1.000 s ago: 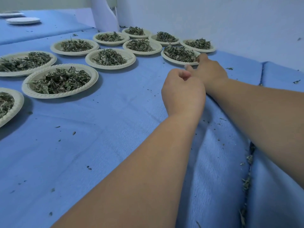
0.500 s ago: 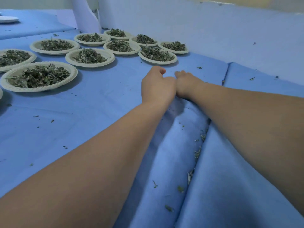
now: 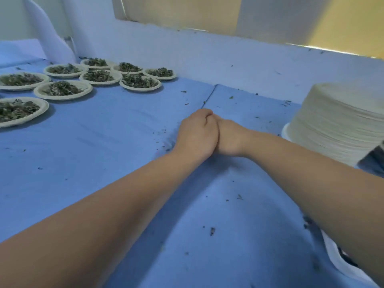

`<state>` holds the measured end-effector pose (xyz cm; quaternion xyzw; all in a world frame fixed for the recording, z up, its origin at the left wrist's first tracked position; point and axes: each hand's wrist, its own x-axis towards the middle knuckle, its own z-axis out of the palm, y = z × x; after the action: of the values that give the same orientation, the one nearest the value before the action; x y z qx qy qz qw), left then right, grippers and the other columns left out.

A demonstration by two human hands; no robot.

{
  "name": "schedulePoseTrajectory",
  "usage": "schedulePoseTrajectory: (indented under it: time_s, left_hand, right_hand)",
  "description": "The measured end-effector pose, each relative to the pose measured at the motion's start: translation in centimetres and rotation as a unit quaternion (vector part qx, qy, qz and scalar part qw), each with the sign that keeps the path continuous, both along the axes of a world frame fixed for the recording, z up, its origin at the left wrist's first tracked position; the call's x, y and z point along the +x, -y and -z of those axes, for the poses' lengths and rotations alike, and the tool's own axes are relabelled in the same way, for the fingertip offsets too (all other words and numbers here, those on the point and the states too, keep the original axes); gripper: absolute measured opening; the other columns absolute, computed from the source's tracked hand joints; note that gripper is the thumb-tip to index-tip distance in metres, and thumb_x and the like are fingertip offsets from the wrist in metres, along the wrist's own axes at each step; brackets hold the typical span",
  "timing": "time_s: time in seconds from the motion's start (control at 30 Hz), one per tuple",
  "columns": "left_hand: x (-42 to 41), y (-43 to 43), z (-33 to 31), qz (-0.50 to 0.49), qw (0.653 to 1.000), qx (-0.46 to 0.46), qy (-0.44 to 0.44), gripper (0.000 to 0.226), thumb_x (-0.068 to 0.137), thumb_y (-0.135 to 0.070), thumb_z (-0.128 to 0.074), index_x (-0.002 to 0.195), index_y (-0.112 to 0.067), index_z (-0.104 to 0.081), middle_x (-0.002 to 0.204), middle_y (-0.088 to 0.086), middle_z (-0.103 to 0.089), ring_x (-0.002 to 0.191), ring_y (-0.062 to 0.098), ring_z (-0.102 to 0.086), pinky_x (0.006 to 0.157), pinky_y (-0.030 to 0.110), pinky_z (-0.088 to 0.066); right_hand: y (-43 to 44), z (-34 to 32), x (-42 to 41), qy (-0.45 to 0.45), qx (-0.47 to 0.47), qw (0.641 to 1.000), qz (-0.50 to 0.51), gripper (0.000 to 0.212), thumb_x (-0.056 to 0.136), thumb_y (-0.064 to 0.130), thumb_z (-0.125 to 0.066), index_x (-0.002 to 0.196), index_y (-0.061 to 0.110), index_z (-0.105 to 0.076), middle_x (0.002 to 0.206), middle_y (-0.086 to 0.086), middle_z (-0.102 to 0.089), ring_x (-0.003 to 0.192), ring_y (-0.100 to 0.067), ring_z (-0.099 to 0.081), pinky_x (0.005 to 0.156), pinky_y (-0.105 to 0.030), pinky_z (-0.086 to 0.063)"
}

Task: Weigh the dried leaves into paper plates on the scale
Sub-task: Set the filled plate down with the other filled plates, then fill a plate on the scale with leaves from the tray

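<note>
From my end, both hands sit mid-view, low on the blue cloth (image 3: 104, 142) that covers the surface. The left hand (image 3: 196, 138) and right hand (image 3: 229, 138) are pressed side to side and touch along their inner edges, with knuckles up and fingers curled under. I cannot tell whether either one grips anything, because the fingertips are hidden beneath the hands. They rest at the near end of a seam (image 3: 209, 96) where 2 sheets of cloth meet. The seam runs away from them toward the wall (image 3: 207, 55).

The leaves (image 3: 139, 81) are at the far left, well apart from the hands. I count 9 plates (image 3: 62, 98) there, each holding a heap, packed close in rows with some rims touching. The nearest plate is cut off by the left edge of the view.

At the right, just beyond the right forearm, stands a tall stack (image 3: 340, 121) of empty plates, blurred. A dark object shows at its lower right against the frame edge — too little of it to tell what it is. Crumbs (image 3: 212, 231) of leaf lie scattered over the cloth, between the forearms and around the hands. A white edge pokes out under the right forearm at the lower right — I cannot make out what it belongs to.
</note>
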<state>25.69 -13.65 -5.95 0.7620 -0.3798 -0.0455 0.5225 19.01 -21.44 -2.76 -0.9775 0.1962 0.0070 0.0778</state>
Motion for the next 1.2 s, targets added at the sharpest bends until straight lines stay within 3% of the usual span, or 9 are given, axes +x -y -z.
schedulePoseTrajectory:
  time_s: [0.13, 0.23, 0.33, 0.43, 0.53, 0.7, 0.83, 1.0, 1.2]
  left_hand:
    - [-6.3, 1.4, -2.1, 0.093, 0.995, 0.009, 0.023, 0.042, 0.104, -0.016, -0.041, 0.143, -0.015, -0.057, 0.143, 0.007, -0.061, 0.131, 0.021, -0.054, 0.09, 0.019, -0.034]
    - [-10.2, 2.6, -3.6, 0.186, 0.979, 0.031, 0.079, 0.049, 0.105, -0.014, -0.041, 0.152, -0.025, -0.046, 0.165, 0.0, -0.035, 0.147, 0.017, -0.038, 0.106, 0.018, -0.028]
    - [-13.8, 4.0, -5.2, 0.22, 0.962, 0.002, 0.161, 0.053, 0.104, -0.008, -0.042, 0.152, -0.03, -0.046, 0.171, -0.001, -0.019, 0.151, 0.016, -0.033, 0.104, 0.014, -0.024]
    - [-16.6, 5.7, -6.7, 0.224, 0.943, -0.002, 0.245, 0.052, 0.103, -0.004, -0.043, 0.152, -0.022, -0.047, 0.171, 0.006, -0.019, 0.149, 0.022, -0.037, 0.103, 0.015, -0.027]
    - [-18.9, 8.3, -8.2, 0.223, 0.913, 0.046, 0.34, 0.054, 0.104, -0.001, -0.039, 0.156, -0.015, -0.04, 0.17, 0.01, -0.021, 0.155, 0.026, -0.023, 0.116, 0.036, -0.029]
    - [-20.9, 11.9, -9.4, 0.16, 0.88, 0.192, 0.404, 0.053, 0.098, 0.001, -0.039, 0.148, -0.011, -0.047, 0.149, 0.012, -0.051, 0.137, 0.033, -0.046, 0.106, 0.043, -0.044]
    - [-21.0, 13.0, -10.1, 0.112, 0.831, 0.246, 0.486, 0.042, 0.091, 0.002, -0.045, 0.127, -0.011, -0.061, 0.118, 0.012, -0.063, 0.104, 0.033, -0.059, 0.075, 0.038, -0.044]
    - [-20.5, 13.0, -10.7, 0.111, 0.777, 0.255, 0.565, 0.032, 0.087, 0.007, -0.049, 0.111, -0.008, -0.064, 0.092, 0.01, -0.054, 0.088, 0.034, -0.058, 0.068, 0.038, -0.041]
    - [-20.0, 13.0, -10.9, 0.116, 0.763, 0.237, 0.59, 0.033, 0.088, 0.005, -0.048, 0.113, -0.01, -0.064, 0.076, 0.004, -0.036, 0.078, 0.032, -0.048, 0.065, 0.037, -0.037]
  right_hand:
    - [0.5, -1.3, -10.6, 0.133, 0.08, 0.986, 0.068, 0.042, 0.097, 0.022, -0.052, 0.139, 0.026, -0.049, 0.134, 0.002, -0.059, 0.102, -0.019, -0.058, 0.071, -0.021, -0.038]
    - [1.4, -1.4, -18.7, 0.204, 0.072, 0.967, 0.136, 0.05, 0.1, 0.035, -0.055, 0.149, 0.032, -0.045, 0.148, 0.009, -0.051, 0.125, -0.017, -0.056, 0.089, -0.017, -0.034]
    - [2.4, -0.6, -26.7, 0.29, 0.076, 0.931, 0.209, 0.042, 0.1, 0.037, -0.056, 0.142, 0.034, -0.054, 0.146, 0.013, -0.053, 0.134, -0.009, -0.047, 0.098, -0.022, -0.039]
    - [3.4, 1.0, -33.2, 0.358, 0.101, 0.877, 0.303, 0.034, 0.099, 0.032, -0.058, 0.132, 0.036, -0.063, 0.128, 0.003, -0.068, 0.103, -0.016, -0.068, 0.086, -0.038, -0.056]
    - [4.9, 2.3, -37.3, 0.363, 0.089, 0.86, 0.346, 0.029, 0.099, 0.028, -0.058, 0.125, 0.034, -0.067, 0.103, -0.001, -0.074, 0.081, -0.022, -0.068, 0.072, -0.037, -0.057]
    - [6.9, 3.3, -40.8, 0.324, -0.026, 0.861, 0.391, 0.03, 0.095, 0.026, -0.059, 0.123, 0.023, -0.069, 0.068, 0.021, -0.057, 0.056, 0.004, -0.054, 0.054, -0.021, -0.04]
    - [6.9, 3.6, -40.7, 0.309, -0.024, 0.871, 0.382, 0.03, 0.096, 0.024, -0.054, 0.12, 0.018, -0.071, 0.073, 0.007, -0.066, 0.068, -0.017, -0.061, 0.068, -0.029, -0.048]
    - [6.6, 3.8, -39.8, 0.299, -0.019, 0.88, 0.368, 0.028, 0.099, 0.028, -0.051, 0.119, 0.021, -0.069, 0.078, 0.001, -0.071, 0.058, -0.016, -0.061, 0.056, -0.026, -0.048]
    - [6.6, 3.9, -39.7, 0.302, -0.022, 0.881, 0.364, 0.027, 0.098, 0.03, -0.051, 0.115, 0.022, -0.071, 0.077, 0.003, -0.072, 0.055, -0.015, -0.062, 0.055, -0.021, -0.043]
